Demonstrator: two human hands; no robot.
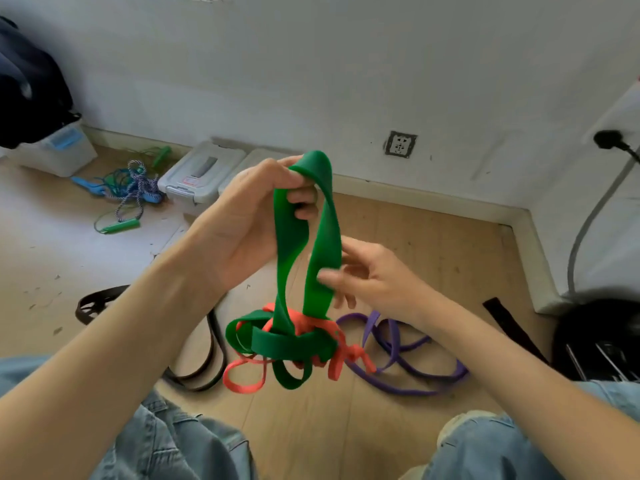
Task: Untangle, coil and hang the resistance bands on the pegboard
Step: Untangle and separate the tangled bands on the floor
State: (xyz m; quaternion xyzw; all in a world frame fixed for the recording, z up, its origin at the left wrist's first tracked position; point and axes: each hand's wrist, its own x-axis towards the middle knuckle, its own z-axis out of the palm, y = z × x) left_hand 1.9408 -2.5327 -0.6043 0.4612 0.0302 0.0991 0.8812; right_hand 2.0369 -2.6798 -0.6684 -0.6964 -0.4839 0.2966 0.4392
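A wide green resistance band [322, 237] hangs as a tall loop in front of me. My left hand [249, 216] grips its top, fingers curled through the loop. Lower down, my right hand [367, 271] touches the right strand with its fingertips, fingers mostly straight and blurred. The bottom of the green band is knotted together with a thinner red band [242, 379] just above the floor. A purple band [408, 365] lies in loose loops on the wooden floor to the right, and a black band [211, 355] lies to the left under my forearm. No pegboard is in view.
Jump ropes [131, 188] lie tangled at the far left beside clear storage boxes [197, 174] along the white wall. A dark bag [27, 84] sits on a box at the left edge. A black object with metal legs [595, 341] and a grey cable [588, 220] stand at right.
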